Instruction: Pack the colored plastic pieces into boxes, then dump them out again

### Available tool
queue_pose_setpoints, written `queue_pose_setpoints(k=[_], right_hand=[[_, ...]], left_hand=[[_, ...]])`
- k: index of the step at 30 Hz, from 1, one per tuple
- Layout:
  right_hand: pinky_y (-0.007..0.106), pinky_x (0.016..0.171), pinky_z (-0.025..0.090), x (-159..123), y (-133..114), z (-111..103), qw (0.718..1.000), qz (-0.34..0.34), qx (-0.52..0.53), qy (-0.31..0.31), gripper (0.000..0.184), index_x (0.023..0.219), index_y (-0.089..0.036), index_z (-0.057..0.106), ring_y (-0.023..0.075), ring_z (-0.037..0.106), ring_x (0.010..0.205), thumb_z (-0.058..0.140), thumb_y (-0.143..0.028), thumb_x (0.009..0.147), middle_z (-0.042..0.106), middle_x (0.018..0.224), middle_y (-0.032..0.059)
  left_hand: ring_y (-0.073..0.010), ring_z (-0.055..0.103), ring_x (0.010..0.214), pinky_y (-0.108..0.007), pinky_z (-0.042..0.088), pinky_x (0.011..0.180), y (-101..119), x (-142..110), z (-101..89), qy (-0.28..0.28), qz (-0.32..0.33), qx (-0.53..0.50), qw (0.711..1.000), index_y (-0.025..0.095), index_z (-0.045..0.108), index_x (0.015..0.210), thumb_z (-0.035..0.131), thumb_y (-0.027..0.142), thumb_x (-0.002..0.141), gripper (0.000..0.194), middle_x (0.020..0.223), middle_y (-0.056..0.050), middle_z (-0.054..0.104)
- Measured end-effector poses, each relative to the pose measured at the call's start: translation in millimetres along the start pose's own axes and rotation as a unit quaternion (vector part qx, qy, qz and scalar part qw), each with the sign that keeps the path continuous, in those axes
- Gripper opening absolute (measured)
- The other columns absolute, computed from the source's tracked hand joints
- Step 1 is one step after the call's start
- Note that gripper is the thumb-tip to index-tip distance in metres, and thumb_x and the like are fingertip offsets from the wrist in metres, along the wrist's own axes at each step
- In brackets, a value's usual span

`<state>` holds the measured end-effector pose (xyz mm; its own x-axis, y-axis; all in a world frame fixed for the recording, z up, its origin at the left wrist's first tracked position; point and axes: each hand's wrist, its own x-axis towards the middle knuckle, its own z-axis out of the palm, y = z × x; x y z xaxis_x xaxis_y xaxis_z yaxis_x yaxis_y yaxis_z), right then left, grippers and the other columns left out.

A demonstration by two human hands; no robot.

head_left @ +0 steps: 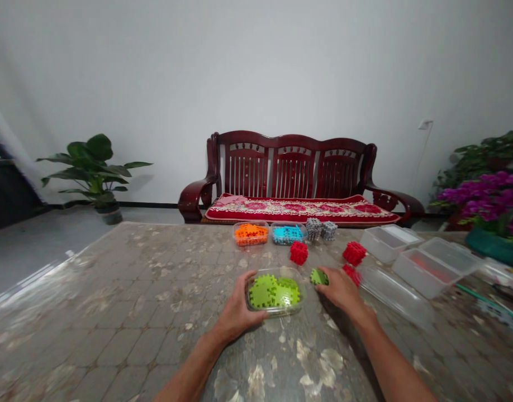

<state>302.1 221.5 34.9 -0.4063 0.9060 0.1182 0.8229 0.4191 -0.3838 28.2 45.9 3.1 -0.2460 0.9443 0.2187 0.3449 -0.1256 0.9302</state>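
A clear plastic box (275, 308) full of green interlocking pieces (273, 291) sits on the marble-patterned table (134, 312) in front of me. My left hand (238, 310) grips the box's left side, fingers curled round its wall. My right hand (339, 287) rests just right of the box, fingers closed on a single green piece (318, 276). Two red built cubes (299, 252) (354, 253) stand just beyond the hands, and another red piece (352, 273) lies behind my right hand.
Farther back stand an orange-filled box (250, 233), a blue-filled box (288, 233) and two grey cubes (320, 229). Several clear boxes and lids (424, 268) lie at the right. A wooden bench (294, 184), a potted plant (95, 173) and purple flowers (491, 195) stand behind the table.
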Motion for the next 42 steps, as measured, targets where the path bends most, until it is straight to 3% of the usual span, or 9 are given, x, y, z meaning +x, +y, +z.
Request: queue_pose_setpoints(k=[3,8,12,19,23,33,37,40,42], right_hand=[[0.037,0.098,0.051,0,1,3,1.000,-0.009,-0.020,-0.005,0.044,0.125,-0.021,0.072,0.0284,0.068,0.114,0.070,-0.029,0.081,0.075,0.124,0.0105],[0.044,0.106,0.047,-1,-12,-6,1.000,-0.015,0.010,0.018,0.056,0.133,-0.018,0.068,0.0315,0.064,0.121,0.070,-0.027,0.079,0.072,0.132,0.0130],[0.045,0.107,0.046,-10,-40,-20,0.992,-0.085,0.092,0.014,0.057,0.133,-0.020,0.069,0.0306,0.063,0.123,0.070,-0.025,0.077,0.071,0.132,0.0106],[0.044,0.108,0.045,-26,-91,-27,0.970,-0.195,0.121,-0.078,0.056,0.129,-0.026,0.072,0.0289,0.062,0.122,0.073,-0.020,0.073,0.071,0.133,0.0075],[0.044,0.108,0.044,-30,-96,-20,0.958,-0.244,0.104,-0.111,0.049,0.124,-0.027,0.075,0.0289,0.062,0.121,0.074,-0.021,0.075,0.073,0.131,0.0063],[0.043,0.105,0.045,-39,-100,-15,0.955,-0.278,0.064,-0.081,0.024,0.102,-0.029,0.082,0.0253,0.062,0.114,0.064,-0.021,0.089,0.078,0.118,0.0028],[0.043,0.106,0.046,-26,-80,-13,0.964,-0.230,0.127,-0.038,0.028,0.103,-0.028,0.082,0.0247,0.065,0.114,0.060,-0.020,0.088,0.079,0.116,0.0036],[0.044,0.103,0.050,-7,-43,-15,0.980,-0.102,0.167,0.026,0.034,0.108,-0.023,0.080,0.0267,0.070,0.111,0.054,-0.023,0.087,0.079,0.113,0.0075],[0.043,0.099,0.052,3,-18,-16,0.987,-0.024,0.153,0.035,0.038,0.114,-0.020,0.079,0.0278,0.072,0.108,0.054,-0.023,0.085,0.079,0.114,0.0095]], left_hand=[[-0.0332,0.058,0.130,-0.055,0.041,0.118,-2,1,-0.5,0.006,0.016,0.007,1.000,0.020,0.046,0.139,0.081,0.014,0.058,0.088,0.138,-0.014,0.059],[-0.0381,0.052,0.138,-0.057,0.038,0.120,-3,1,-1.6,0.018,0.027,0.047,0.998,0.021,0.056,0.128,0.083,0.015,0.057,0.077,0.149,-0.016,0.052],[-0.0397,0.049,0.141,-0.059,0.036,0.120,-2,1,-2.5,0.015,0.031,0.078,0.996,0.021,0.059,0.125,0.082,0.015,0.057,0.071,0.151,-0.017,0.051],[-0.0401,0.047,0.144,-0.059,0.037,0.120,-2,1,-2.7,0.010,0.042,0.105,0.994,0.021,0.063,0.120,0.084,0.016,0.059,0.065,0.151,-0.017,0.050],[-0.0398,0.046,0.145,-0.057,0.037,0.120,-2,1,-2.3,0.007,0.043,0.104,0.994,0.020,0.064,0.120,0.085,0.015,0.060,0.063,0.151,-0.018,0.049],[-0.0390,0.047,0.144,-0.057,0.037,0.121,-3,2,-1.8,0.005,0.040,0.104,0.994,0.022,0.065,0.119,0.085,0.014,0.059,0.064,0.150,-0.016,0.049],[-0.0392,0.046,0.145,-0.056,0.038,0.120,-2,1,-2.5,0.002,0.039,0.102,0.994,0.022,0.066,0.120,0.085,0.015,0.060,0.062,0.151,-0.016,0.048],[-0.0396,0.045,0.145,-0.057,0.039,0.119,-3,1,-3.2,-0.004,0.036,0.106,0.994,0.021,0.066,0.121,0.084,0.015,0.062,0.062,0.152,-0.017,0.047],[-0.0402,0.046,0.145,-0.057,0.038,0.119,-4,2,-3.5,-0.008,0.034,0.107,0.994,0.020,0.065,0.122,0.084,0.017,0.062,0.063,0.153,-0.018,0.046]])
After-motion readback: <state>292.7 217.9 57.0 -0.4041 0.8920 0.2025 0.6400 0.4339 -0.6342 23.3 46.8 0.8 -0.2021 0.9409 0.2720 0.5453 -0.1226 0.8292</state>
